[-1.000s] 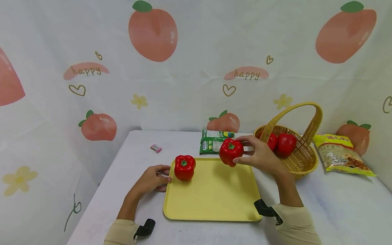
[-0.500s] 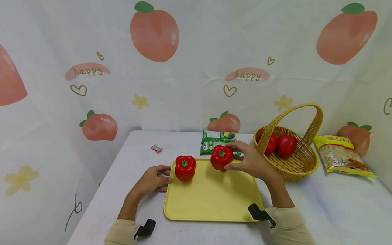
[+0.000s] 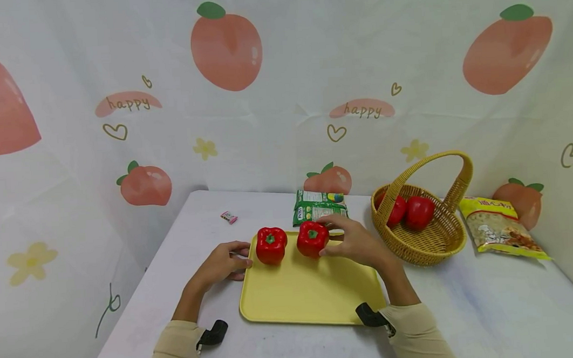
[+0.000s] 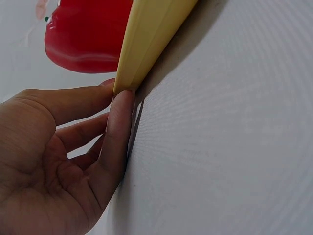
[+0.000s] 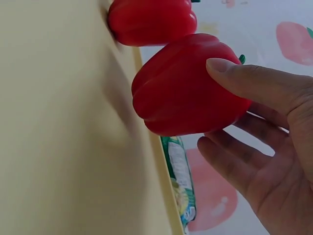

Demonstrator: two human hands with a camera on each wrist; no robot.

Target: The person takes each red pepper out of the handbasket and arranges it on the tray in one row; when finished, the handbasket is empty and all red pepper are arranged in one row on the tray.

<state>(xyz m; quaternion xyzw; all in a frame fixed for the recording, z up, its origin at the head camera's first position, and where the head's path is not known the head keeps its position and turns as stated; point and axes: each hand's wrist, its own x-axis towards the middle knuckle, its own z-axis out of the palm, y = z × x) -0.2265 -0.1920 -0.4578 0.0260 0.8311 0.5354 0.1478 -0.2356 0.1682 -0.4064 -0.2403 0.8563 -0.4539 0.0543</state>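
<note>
Below the frame's centre, I see the right hand (image 3: 357, 244) pinching a red bell pepper (image 3: 311, 241), perhaps just above the yellow tray (image 3: 312, 296), which the left hand (image 3: 219, 264) pinches; placing, I judge, calls for gentle lowering.

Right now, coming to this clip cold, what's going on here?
Someone's right grip holds a red pepper just above the tray, while the left grip pinches the tray's left edge. A second pepper sits in its far left corner. To the right, the basket holds two red pieces.
</note>
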